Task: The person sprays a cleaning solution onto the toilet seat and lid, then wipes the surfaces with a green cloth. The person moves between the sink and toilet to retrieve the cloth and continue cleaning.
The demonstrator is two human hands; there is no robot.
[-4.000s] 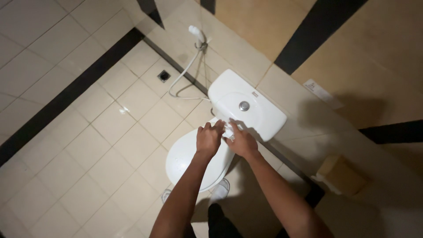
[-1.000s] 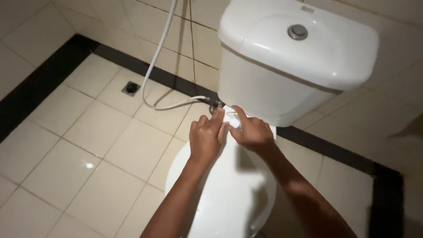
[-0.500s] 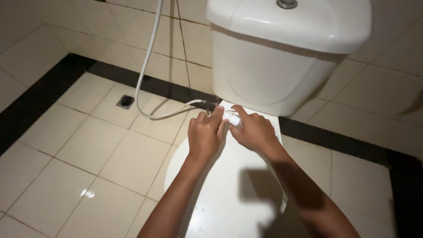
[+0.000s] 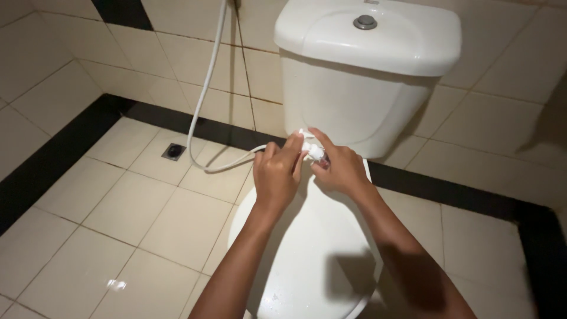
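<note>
Both hands meet over the back of the closed toilet lid, just below the cistern. The left hand and the right hand pinch a small white fitting between their fingertips, fingers drawn narrow around it, each steadying one side so the little piece cannot slip or turn. Exactly what the fitting is, I cannot tell; it looks like a plastic cap or connector. It sits at the 12 o'clock edge of the lid, close to where the white spray hose arrives from 9 o'clock after hanging down the tiled wall and looping over the floor. A floor drain lies toward 10 o'clock. On top of the cistern sits a round chrome flush button. Water droplets speckle the lid near 6 o'clock.
</note>
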